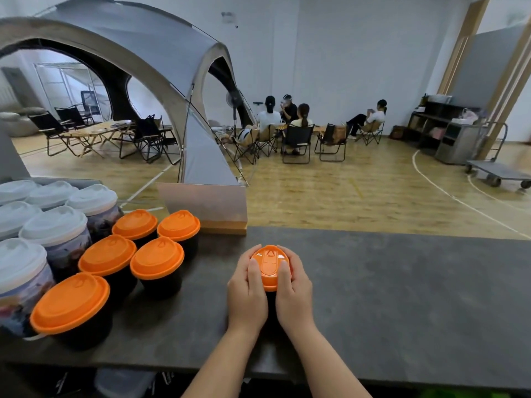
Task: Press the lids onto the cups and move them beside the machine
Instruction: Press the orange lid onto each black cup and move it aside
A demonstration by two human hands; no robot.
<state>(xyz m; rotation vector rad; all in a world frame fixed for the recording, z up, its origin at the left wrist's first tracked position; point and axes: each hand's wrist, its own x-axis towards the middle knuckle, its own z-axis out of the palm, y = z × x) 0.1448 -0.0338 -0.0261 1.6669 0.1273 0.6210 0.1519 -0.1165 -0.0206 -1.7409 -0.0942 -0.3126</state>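
both hands, left (246, 291) and right (294, 293), curled round round orange plastic lid (269, 265) on dark cup, thumbs pressing; lid-seating step; next: carry cup left beside lidded cups on dark grey desk (402, 297).

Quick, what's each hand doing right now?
Left hand: curled round the orange lid, thumb on top.
Right hand: grips the same lid from the other side.

Indoor sports hall used as a camping-style café, wooden floor (359, 191) with painted court lines, large grey dome tent (161, 81) left of it, folding chairs (297, 142) with seated people beside the tent, lidded takeaway cups (143, 254) on a dark counter (402, 297) in front of the tent
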